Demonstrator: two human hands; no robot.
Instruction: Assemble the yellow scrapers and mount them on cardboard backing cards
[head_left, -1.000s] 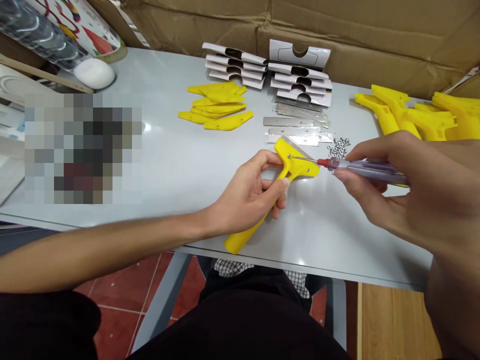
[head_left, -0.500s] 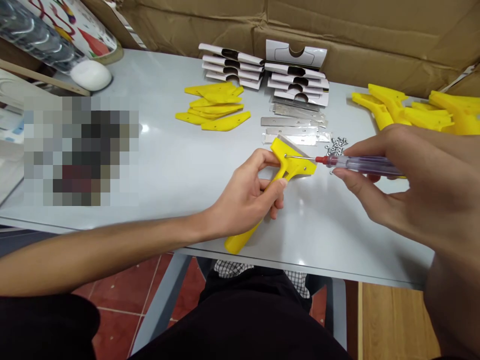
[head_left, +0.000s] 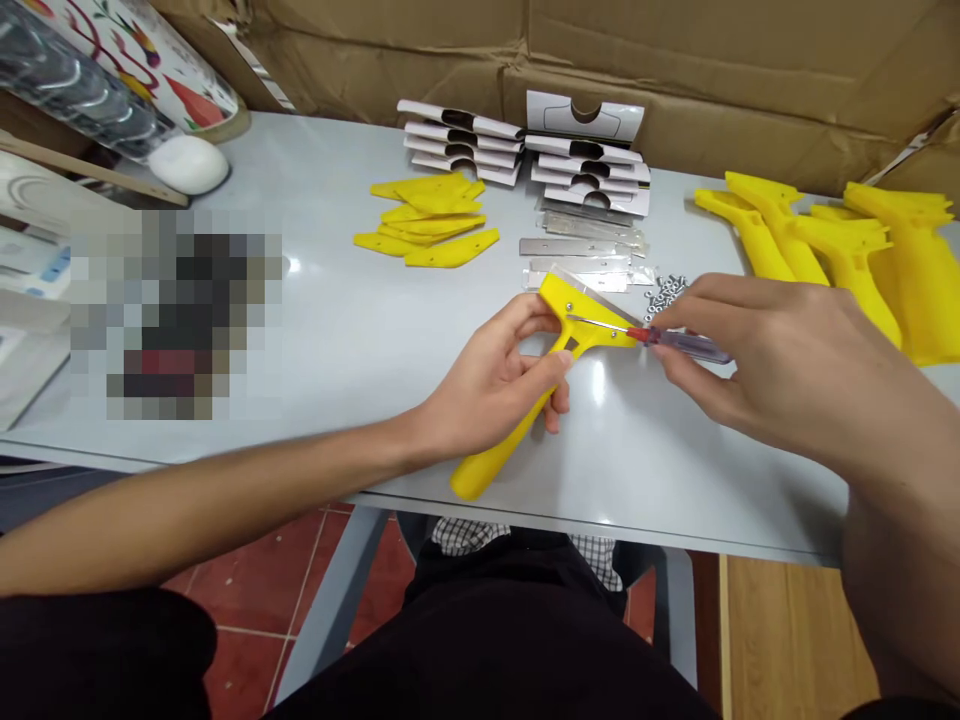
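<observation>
Scraper [head_left: 598,336] slants through the clasping left fingers [head_left: 528,314], jutting out both ways; right fingers [head_left: 694,382] pinch a screwdriver [head_left: 694,346].

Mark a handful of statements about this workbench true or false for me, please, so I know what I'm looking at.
1. The right hand holds a screwdriver. True.
2. The left hand is holding nothing. False: it holds a yellow scraper.
3. Flat yellow plates lie to the left of the metal blades. True.
4. All the small parts are in a cup. False: small metal fasteners lie heaped loose on the table.
5. More yellow handles lie toward the right of the table. True.
</observation>
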